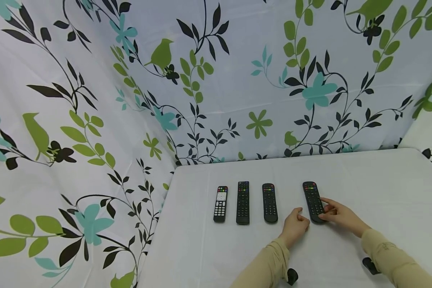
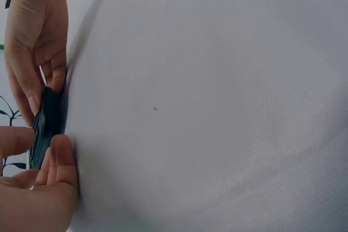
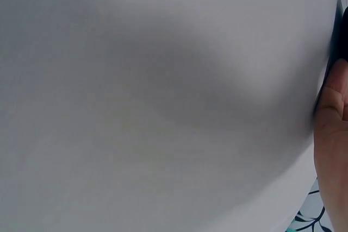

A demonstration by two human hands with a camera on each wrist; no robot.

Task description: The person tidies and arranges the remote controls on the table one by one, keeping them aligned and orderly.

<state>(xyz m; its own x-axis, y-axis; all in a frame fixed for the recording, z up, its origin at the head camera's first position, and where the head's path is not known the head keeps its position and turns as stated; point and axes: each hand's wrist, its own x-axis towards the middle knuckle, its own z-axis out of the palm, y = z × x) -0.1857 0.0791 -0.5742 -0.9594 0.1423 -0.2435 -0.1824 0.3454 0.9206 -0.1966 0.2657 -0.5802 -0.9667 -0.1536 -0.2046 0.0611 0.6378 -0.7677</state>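
Note:
Four black remotes lie in a row on the white table [image 1: 363,180]. Both hands are at the rightmost remote [image 1: 312,200], which is angled slightly. My left hand [image 1: 301,217] has curled fingers at its near left end. My right hand [image 1: 324,210] holds its near right edge with thumb and fingers. In the left wrist view the remote [image 2: 46,126] sits edge-on, with the left hand [image 2: 33,148] pinching its end between thumb and fingers and the right hand [image 2: 43,88] pinching it further up. The right wrist view shows only the hand's edge [image 3: 330,134] and a dark sliver of remote [image 3: 341,31].
Three other remotes lie to the left: one with a white pad [image 1: 221,204], a long one [image 1: 243,202] and a rounded one [image 1: 270,203]. A floral cloth backdrop [image 1: 216,80] hangs behind and to the left. The table's left edge [image 1: 158,228] drops off.

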